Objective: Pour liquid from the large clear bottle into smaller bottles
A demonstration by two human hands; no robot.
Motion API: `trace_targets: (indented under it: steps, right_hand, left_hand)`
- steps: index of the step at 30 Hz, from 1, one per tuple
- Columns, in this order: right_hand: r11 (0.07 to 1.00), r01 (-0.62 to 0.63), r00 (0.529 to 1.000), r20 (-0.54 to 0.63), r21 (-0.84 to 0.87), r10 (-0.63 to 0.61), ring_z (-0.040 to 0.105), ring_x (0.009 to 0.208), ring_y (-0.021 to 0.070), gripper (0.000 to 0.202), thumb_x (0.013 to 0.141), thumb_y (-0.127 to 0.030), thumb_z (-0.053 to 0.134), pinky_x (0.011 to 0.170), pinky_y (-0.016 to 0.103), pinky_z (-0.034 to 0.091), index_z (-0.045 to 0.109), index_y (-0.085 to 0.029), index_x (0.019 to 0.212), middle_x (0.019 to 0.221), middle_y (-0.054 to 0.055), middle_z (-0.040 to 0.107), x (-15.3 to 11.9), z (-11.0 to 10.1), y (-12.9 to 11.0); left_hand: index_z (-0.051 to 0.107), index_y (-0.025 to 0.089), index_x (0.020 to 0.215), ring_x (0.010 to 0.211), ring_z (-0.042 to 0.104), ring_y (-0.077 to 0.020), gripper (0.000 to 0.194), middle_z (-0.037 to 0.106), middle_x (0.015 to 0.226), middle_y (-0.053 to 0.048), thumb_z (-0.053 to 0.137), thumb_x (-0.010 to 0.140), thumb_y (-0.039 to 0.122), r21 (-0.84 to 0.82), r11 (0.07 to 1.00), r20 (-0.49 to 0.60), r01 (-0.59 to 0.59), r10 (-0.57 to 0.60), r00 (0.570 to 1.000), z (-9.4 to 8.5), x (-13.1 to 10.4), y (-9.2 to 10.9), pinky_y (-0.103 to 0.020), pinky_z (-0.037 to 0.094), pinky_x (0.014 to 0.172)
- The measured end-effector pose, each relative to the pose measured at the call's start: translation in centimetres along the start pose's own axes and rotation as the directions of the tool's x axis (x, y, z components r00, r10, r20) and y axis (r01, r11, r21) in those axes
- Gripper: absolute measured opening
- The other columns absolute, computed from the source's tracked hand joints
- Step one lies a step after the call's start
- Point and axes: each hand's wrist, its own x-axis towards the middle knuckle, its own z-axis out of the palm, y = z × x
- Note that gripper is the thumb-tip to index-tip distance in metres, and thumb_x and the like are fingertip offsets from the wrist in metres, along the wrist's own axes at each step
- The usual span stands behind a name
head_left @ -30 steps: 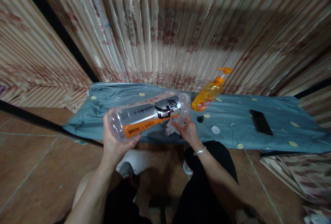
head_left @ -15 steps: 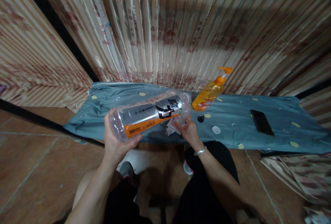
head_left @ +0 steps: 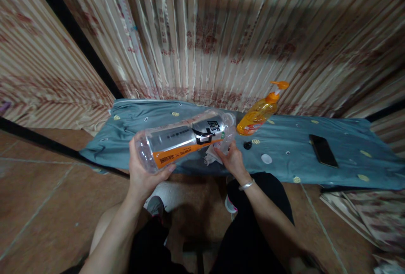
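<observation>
My left hand [head_left: 141, 181] is wrapped round the base end of a large clear plastic bottle [head_left: 177, 142] with a silver and orange label. The bottle lies tilted, its neck pointing right and slightly up. My right hand [head_left: 236, 160] is closed on a smaller clear plastic container [head_left: 229, 138] right by that neck. Its exact shape is hard to make out, partly hidden by the big bottle and my fingers. Beside my right fingertips is a crumpled white tissue [head_left: 211, 155]. A pump bottle [head_left: 257, 115] of orange liquid stands just beyond, to the right.
The bench is covered with a blue-green patterned cloth [head_left: 284, 139]. On it lie a small black cap [head_left: 247, 145], a white round disc [head_left: 266, 158] and a dark phone [head_left: 323, 150]. Behind hangs a striped curtain [head_left: 202, 33]; dark poles [head_left: 72, 33] slant at the sides.
The whole view has shifted slightly, moving the scene a little to the right. Both hands keep the same hold, with the bottle's tilt nearly unchanged.
</observation>
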Motion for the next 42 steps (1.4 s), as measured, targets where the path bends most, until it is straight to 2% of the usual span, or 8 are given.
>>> trace_targets:
  steps: [4,10,15,20,26,37,42]
  right_hand:
    - [0.998,-0.069,0.998,-0.003,0.009,0.069,0.084,0.099,0.0359,0.055,0.091,-0.044,0.080,0.085,0.046,0.068,0.058,-0.019,0.135,0.109,0.017,0.084,0.0,-0.1,-0.3]
    - [0.995,-0.098,0.995,0.005,0.026,0.098,0.084,0.097,0.0348,0.053,0.091,-0.044,0.080,0.083,0.043,0.067,0.058,-0.019,0.132,0.106,0.014,0.084,-0.1,-0.3,-0.8]
    - [0.995,-0.102,0.995,-0.002,0.020,0.102,0.084,0.097,0.0356,0.049,0.091,-0.043,0.080,0.082,0.043,0.066,0.060,-0.019,0.128,0.106,0.016,0.084,-0.2,-0.4,-1.0]
    - [0.995,-0.094,0.996,-0.005,0.020,0.094,0.084,0.095,0.0354,0.052,0.090,-0.044,0.080,0.080,0.042,0.066,0.060,-0.019,0.131,0.106,0.016,0.085,-0.1,-0.4,-1.0]
    - [0.995,-0.098,0.995,-0.010,0.008,0.099,0.085,0.097,0.0350,0.059,0.088,-0.044,0.082,0.079,0.038,0.064,0.060,-0.014,0.133,0.107,0.017,0.085,-0.1,-0.5,-1.2]
    - [0.993,-0.118,0.993,-0.008,0.004,0.118,0.085,0.097,0.0350,0.056,0.085,-0.047,0.086,0.077,0.036,0.062,0.061,-0.018,0.126,0.105,0.015,0.085,-0.2,-0.6,-1.5]
    - [0.993,-0.112,0.994,-0.013,0.039,0.113,0.085,0.101,0.0350,0.051,0.086,-0.044,0.084,0.081,0.037,0.064,0.061,-0.019,0.125,0.108,0.015,0.085,-0.1,-0.6,-1.4]
  left_hand:
    - [0.058,0.021,0.134,0.132,0.068,-0.0441,0.109,0.069,0.134,-0.019,0.102,0.044,0.064,-0.008,1.000,-0.004,0.007,-0.007,1.000,0.1,0.0,0.3,-0.064,0.051,0.120]
    - [0.056,0.021,0.137,0.136,0.066,-0.0447,0.114,0.066,0.139,-0.019,0.103,0.042,0.065,-0.012,0.999,0.001,0.043,-0.043,0.999,0.1,-0.1,0.4,-0.064,0.048,0.123]
    - [0.055,0.020,0.136,0.136,0.065,-0.0450,0.114,0.065,0.139,-0.019,0.101,0.043,0.068,-0.011,0.999,0.001,0.042,-0.042,0.999,0.1,-0.2,0.2,-0.065,0.048,0.123]
    - [0.057,0.023,0.133,0.131,0.068,-0.0435,0.107,0.068,0.134,-0.017,0.101,0.046,0.067,0.015,1.000,-0.017,-0.026,0.027,1.000,0.1,-0.1,0.1,-0.064,0.052,0.119]
    - [0.056,0.022,0.136,0.133,0.067,-0.0431,0.109,0.067,0.136,-0.018,0.100,0.047,0.068,0.018,1.000,-0.018,-0.019,0.020,1.000,0.1,-0.1,-0.1,-0.062,0.052,0.120]
    - [0.056,0.022,0.135,0.131,0.069,-0.0431,0.109,0.068,0.134,-0.018,0.100,0.047,0.069,0.015,1.000,-0.012,-0.024,0.024,1.000,0.2,0.0,0.0,-0.062,0.054,0.117]
    - [0.057,0.024,0.135,0.132,0.068,-0.0432,0.110,0.067,0.136,-0.017,0.101,0.045,0.069,0.025,1.000,-0.023,-0.019,0.020,1.000,0.1,0.0,-0.1,-0.062,0.053,0.119]
